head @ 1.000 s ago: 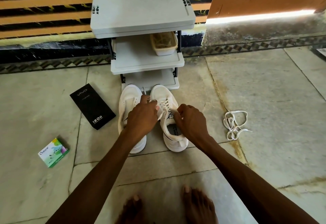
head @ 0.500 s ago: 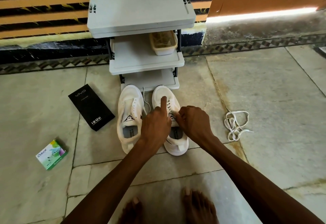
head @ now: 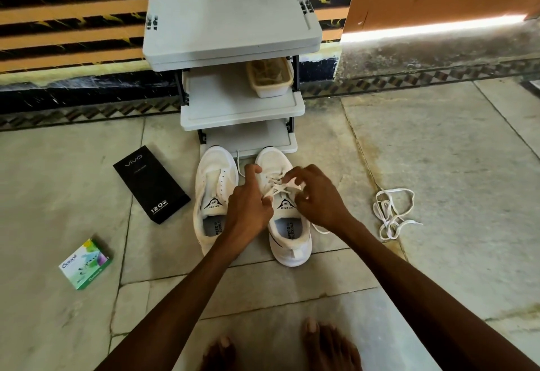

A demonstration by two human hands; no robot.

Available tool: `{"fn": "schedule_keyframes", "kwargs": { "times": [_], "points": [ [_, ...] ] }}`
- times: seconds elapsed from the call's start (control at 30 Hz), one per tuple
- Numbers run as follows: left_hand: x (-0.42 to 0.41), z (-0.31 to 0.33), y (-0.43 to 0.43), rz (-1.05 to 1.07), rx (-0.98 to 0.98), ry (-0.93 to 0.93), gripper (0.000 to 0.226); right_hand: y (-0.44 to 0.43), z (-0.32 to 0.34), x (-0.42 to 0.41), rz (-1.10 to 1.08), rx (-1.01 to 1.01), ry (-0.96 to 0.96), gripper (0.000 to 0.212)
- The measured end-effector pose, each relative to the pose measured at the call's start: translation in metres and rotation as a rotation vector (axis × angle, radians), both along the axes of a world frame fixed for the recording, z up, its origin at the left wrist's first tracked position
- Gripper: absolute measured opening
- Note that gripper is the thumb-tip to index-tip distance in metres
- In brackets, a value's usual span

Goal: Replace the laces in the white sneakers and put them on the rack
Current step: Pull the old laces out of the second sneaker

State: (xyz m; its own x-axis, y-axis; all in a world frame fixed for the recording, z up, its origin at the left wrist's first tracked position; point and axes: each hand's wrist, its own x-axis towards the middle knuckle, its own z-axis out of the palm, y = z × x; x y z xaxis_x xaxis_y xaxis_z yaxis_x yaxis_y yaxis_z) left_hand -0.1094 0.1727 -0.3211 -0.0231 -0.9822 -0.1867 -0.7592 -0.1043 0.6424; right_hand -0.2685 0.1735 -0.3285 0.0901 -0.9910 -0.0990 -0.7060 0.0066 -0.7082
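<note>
Two white sneakers stand side by side on the floor, toes toward the grey rack (head: 233, 113). The left sneaker (head: 214, 183) has empty eyelets and no lace. The right sneaker (head: 287, 233) has a white lace (head: 277, 188) partly threaded. My left hand (head: 248, 204) pinches one strand of that lace over the tongue. My right hand (head: 315, 198) holds the other strand at the sneaker's right side. A loose lace end trails to the right behind my right wrist. Another white lace (head: 391, 214) lies bunched on the floor to the right.
A black phone box (head: 152, 183) lies left of the sneakers, and a small green box (head: 86, 264) further left and nearer. A beige tub (head: 270, 77) sits on the rack's middle shelf. My bare feet (head: 321, 347) are at the bottom edge.
My left hand moved from over the left sneaker to the right sneaker's lacing. Both hands now pull the lace strands apart, and the left sneaker is uncovered.
</note>
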Motion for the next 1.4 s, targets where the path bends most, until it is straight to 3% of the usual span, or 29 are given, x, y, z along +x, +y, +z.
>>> {"fn": "schedule_keyframes", "kwargs": {
  "times": [0.07,0.17,0.3,0.37,0.43,0.5,0.53,0.63,0.8,0.87,0.93,1.3,1.4],
  "points": [
    [0.001,-0.001,0.000,0.004,-0.003,0.001,0.057,-0.002,0.005,0.009,0.182,-0.003,0.241,0.040],
    [0.002,0.001,0.000,0.013,-0.002,0.024,0.054,0.000,0.007,0.019,0.272,-0.035,0.479,0.047],
    [0.002,0.002,0.004,0.034,0.011,0.039,0.048,-0.004,0.005,0.019,0.349,-0.048,0.474,0.042],
    [0.003,0.001,0.006,0.055,0.008,0.041,0.045,-0.011,-0.001,0.010,0.185,0.044,0.160,0.028],
    [0.003,0.000,0.007,0.073,0.016,0.039,0.043,-0.012,0.002,-0.002,-0.200,0.278,-0.400,0.018],
    [0.001,-0.002,0.006,0.077,0.019,0.030,0.042,-0.011,0.000,-0.011,-0.456,0.515,-0.831,0.033],
    [0.001,-0.001,0.006,0.068,0.012,0.022,0.043,-0.009,0.000,-0.013,-0.493,0.571,-0.898,0.039],
    [0.000,0.001,0.007,0.040,-0.016,0.015,0.043,-0.009,0.000,-0.008,-0.399,0.524,-0.718,0.038],
    [-0.002,0.001,0.010,0.019,-0.074,0.012,0.046,-0.010,0.009,0.000,-0.012,0.047,0.010,0.057],
    [-0.002,0.000,0.009,0.023,-0.071,0.027,0.047,-0.007,0.010,0.008,0.112,-0.157,0.297,0.043],
    [-0.002,0.000,0.009,0.021,-0.063,0.032,0.048,-0.005,0.006,0.013,0.166,-0.210,0.499,0.030],
    [-0.006,0.006,0.010,0.026,-0.064,0.008,0.047,-0.008,0.002,0.018,0.197,-0.233,0.528,0.026],
    [-0.007,0.008,0.010,0.022,-0.069,0.009,0.046,-0.007,0.000,0.019,0.128,-0.263,0.385,0.018]
  ]
}}
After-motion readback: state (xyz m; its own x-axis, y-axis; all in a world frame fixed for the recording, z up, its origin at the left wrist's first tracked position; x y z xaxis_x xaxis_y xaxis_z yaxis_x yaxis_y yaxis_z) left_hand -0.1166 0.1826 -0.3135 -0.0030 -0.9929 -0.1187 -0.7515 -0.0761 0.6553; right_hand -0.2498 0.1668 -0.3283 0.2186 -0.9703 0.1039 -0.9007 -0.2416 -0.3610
